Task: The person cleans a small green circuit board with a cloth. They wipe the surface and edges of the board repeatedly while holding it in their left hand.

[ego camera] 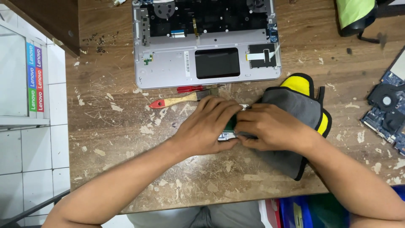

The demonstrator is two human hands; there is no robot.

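My left hand and my right hand meet at the middle of the worn wooden table. Between them they grip a small green circuit board with metal edges, mostly hidden by my fingers. My right hand also presses a grey cloth with yellow and black trim against the board. Just beyond my left hand lies a paintbrush with a wooden handle and red tip, and a red-handled screwdriver beside it.
An opened silver laptop base with exposed internals lies at the far edge. A blue motherboard with a fan sits at the right. Several small screws are scattered far left. A green-and-black object is at the top right.
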